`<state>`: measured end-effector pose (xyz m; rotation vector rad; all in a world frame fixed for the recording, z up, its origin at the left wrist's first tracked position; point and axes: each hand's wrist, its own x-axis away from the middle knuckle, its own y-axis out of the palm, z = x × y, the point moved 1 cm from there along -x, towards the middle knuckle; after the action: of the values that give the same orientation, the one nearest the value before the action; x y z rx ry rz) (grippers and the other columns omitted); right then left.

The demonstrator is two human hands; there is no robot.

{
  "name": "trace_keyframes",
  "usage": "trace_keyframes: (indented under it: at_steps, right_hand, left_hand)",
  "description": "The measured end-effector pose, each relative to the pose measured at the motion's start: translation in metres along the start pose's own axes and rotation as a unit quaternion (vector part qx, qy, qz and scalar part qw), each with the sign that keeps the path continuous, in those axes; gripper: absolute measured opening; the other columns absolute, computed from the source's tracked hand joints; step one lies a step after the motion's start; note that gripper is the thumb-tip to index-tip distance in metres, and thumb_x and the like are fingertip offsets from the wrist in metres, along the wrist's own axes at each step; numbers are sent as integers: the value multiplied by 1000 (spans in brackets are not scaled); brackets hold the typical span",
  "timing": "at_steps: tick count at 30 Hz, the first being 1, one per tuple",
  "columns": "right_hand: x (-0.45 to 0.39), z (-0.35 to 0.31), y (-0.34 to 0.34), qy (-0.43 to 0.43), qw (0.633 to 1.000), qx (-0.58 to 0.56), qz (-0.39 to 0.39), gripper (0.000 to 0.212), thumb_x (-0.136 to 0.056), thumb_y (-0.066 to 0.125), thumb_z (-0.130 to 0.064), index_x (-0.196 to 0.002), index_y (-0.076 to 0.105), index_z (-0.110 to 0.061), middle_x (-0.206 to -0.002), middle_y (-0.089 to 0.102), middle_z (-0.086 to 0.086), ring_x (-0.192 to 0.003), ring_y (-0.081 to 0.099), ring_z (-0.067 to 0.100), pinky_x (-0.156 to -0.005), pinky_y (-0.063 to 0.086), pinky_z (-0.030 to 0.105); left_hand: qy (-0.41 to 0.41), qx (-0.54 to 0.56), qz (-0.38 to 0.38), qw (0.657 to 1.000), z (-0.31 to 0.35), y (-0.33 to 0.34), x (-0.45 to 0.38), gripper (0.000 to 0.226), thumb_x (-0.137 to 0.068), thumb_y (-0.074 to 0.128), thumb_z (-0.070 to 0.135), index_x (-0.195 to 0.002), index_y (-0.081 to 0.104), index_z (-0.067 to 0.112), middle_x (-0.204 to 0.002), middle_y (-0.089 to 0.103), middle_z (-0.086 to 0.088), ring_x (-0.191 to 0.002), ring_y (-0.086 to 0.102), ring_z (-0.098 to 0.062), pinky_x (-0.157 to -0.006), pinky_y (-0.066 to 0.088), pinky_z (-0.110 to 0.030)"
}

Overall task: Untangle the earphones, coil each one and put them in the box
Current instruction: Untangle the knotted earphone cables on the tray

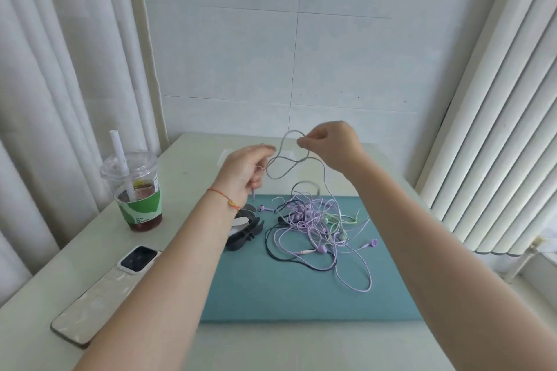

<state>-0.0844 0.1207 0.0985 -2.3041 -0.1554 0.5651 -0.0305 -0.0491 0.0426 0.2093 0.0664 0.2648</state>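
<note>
Both hands are raised over the worktop point(193, 159), a bit apart. The right hand point(330, 144) pinches a pale grey cord point(283, 156) at a loop; the left hand point(244, 172) has its fingers curled round the same cord lower down, w/ a plug end hanging below. The cord trails into the tangle of earphones point(313, 220), purple, green & black, on the teal mat point(286, 295). Judging by looks: thin, light, floppy, snags easily, so grip near the plug or buds, feed slack thru, don't yank. Box: a faint clear shape behind the hands, can't confirm.
</note>
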Motion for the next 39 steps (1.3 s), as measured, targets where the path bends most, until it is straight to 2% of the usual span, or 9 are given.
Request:
trace_keyframes:
  at_steps: [3,10,14,20,24,28,31,35,39]
  right_hand:
    - [-3,-18,-8,-18,998,-56,8,20,-85,69,-30,-77,71,-12,-63,64,-4,-54,54,9,-49,39,19]
    - [-2,-20,-14,-5,994,-111,0,20,-87,67,-26,-79,72,-8,-58,65,3,-39,51,8,-42,38,16]
    - [1,-11,-7,14,991,-132,6,19,-87,68,-28,-76,73,-14,-57,63,-1,-36,48,8,-41,36,19]
    - [10,1,7,63,980,-145,-119,16,-88,70,-23,-91,67,-8,-62,60,1,-33,43,9,-38,35,18]
    - [11,25,9,110,972,-46,-205,11,-88,67,-13,-91,69,-3,-59,60,4,-38,47,12,-41,42,20]
    - [10,43,15,204,964,-87,-147,35,-100,46,-22,-75,62,-3,-57,60,8,-45,59,18,-48,50,22]
    - [11,44,22,231,955,-123,-142,43,-100,40,-37,-70,51,-8,-46,49,4,-40,60,22,-45,47,23]
    - [9,36,25,199,964,-104,-145,44,-98,49,-42,-73,53,-6,-60,55,8,-50,60,21,-45,51,24]
    - [6,32,28,172,964,-109,-169,36,-97,52,-35,-78,56,-6,-60,62,5,-55,63,18,-73,59,37]
  left_hand:
    - [37,-71,-43,996,7,22,1,19,-85,65,8,-101,72,16,-79,55,-6,-46,25,-11,-45,20,-24]
    - [52,-145,-134,979,16,41,5,11,-88,69,24,-94,67,14,-55,52,10,-43,24,-9,-46,18,-23]
    - [29,-173,-165,971,6,43,11,18,-87,71,29,-89,67,12,-72,61,2,-43,25,-10,-45,18,-24]
    - [68,-56,78,993,4,22,-3,20,-94,56,18,-76,60,11,-56,60,0,-31,30,-6,-38,19,-15]
    - [82,4,291,953,5,-23,-17,21,-89,40,11,-68,42,14,-40,54,5,-33,41,-10,-43,30,-19]
    - [52,-201,313,927,-7,-53,-20,20,-84,45,17,-72,57,7,-74,66,-14,-75,58,-33,-66,44,-35]
    - [11,-398,265,878,-14,-61,-12,23,-86,44,14,-63,43,12,-65,46,-5,-72,46,-30,-63,34,-30]
    - [-32,-574,216,789,-21,-76,-14,14,-88,48,19,-83,60,12,-86,60,-9,-83,56,-32,-71,43,-31]
    - [-73,-605,112,785,-25,-73,-16,13,-74,60,23,-67,62,12,-75,68,-8,-73,60,-27,-64,43,-27]
